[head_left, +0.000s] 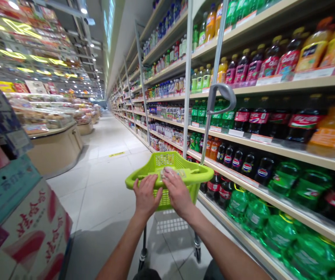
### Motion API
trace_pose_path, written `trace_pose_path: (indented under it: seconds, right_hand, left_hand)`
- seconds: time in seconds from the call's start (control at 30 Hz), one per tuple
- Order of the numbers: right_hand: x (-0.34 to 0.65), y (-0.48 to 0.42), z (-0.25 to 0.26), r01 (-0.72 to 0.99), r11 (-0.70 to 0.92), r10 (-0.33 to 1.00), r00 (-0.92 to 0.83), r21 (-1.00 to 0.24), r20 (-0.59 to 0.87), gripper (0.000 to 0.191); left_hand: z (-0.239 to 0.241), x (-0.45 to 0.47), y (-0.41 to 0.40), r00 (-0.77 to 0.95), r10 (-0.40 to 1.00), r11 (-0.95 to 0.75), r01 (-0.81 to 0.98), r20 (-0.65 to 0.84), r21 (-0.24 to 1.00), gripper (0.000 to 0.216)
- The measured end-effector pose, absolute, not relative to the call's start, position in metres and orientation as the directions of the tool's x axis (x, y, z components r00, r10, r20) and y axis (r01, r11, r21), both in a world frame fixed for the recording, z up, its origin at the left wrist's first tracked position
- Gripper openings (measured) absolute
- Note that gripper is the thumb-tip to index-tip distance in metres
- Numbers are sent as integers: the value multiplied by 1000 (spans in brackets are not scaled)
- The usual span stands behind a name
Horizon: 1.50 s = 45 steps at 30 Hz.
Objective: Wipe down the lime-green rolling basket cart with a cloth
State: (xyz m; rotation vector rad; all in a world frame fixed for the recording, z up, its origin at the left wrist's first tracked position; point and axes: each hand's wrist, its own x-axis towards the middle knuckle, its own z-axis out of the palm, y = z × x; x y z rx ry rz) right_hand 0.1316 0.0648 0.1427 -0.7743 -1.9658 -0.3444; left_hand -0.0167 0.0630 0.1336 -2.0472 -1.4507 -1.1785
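- A person's two bare hands reach forward from the bottom of the view to a lime-green shopping cart (pixel 201 175), which stands in a supermarket aisle directly ahead, just beside the drinks shelves.
- The left hand (pixel 147 194) lies on the left part of the cart's rear bar, its fingers bent forward over it and the thumb spread inward; whether they close around the bar, I cannot tell.
- The right hand (pixel 177 192) is just beside it, near the middle of the bar, fingers loosely extended and close together; how firmly they grip, I cannot tell.
- A small pale object (pixel 167 171) shows at the right fingertips, too blurred to identify; whether it is held is unclear.
- A metal pole (pixel 207 132) appears to rise from the cart's right side, topped by a grey loop (pixel 227 97).
- On the right, long shelves (pixel 275 144) carry rows of soft-drink bottles: dark cola, green, orange and pink.
- On the left, printed cartons (pixel 30 229) stand nearby; beyond is a curved display counter (pixel 56 149) with packaged goods.
- Pale floor tiles (pixel 103 186) stretch into the distance.
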Motion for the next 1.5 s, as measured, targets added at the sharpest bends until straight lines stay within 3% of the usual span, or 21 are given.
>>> trace_pose_path:
  seconds: [0.23, 0.47, 0.73, 0.93, 1.0, 1.17, 1.33, 1.5]
  right_hand:
    - [191, 85, 146, 784, 552, 511, -50, -283, 858, 46]
    - [123, 73, 146, 600, 793, 370, -340, -104, 864, 37]
    - [185, 102, 147, 703, 663, 487, -142, -259, 862, 44]
    - [137, 81, 141, 584, 803, 362, -316, -121, 877, 37]
    - [145, 84, 142, 592, 796, 367, -306, -127, 878, 40]
    - [182, 98, 145, 705, 651, 482, -97, -281, 871, 44]
    - [151, 81, 158, 563, 738, 517, -118, -372, 848, 43]
    - [141, 76, 166, 370, 737, 613, -13, -566, 790, 49]
  left_hand:
    - [133, -15, 60, 93, 603, -405, 892, 793, 203, 37]
    - [139, -15, 60, 99, 660, -386, 895, 745, 223, 38]
    - [142, -9, 63, 67, 708, -340, 905, 703, 257, 39]
    - [144, -11, 64, 99, 725, -349, 906, 682, 240, 41]
    - [144, -14, 62, 107, 729, -357, 902, 676, 243, 42]
    - [146, -15, 55, 79, 731, -359, 889, 677, 284, 40]
    - [162, 7, 55, -55, 716, -320, 860, 696, 397, 30]
    - [177, 43, 60, 187, 772, -459, 825, 608, 329, 41]
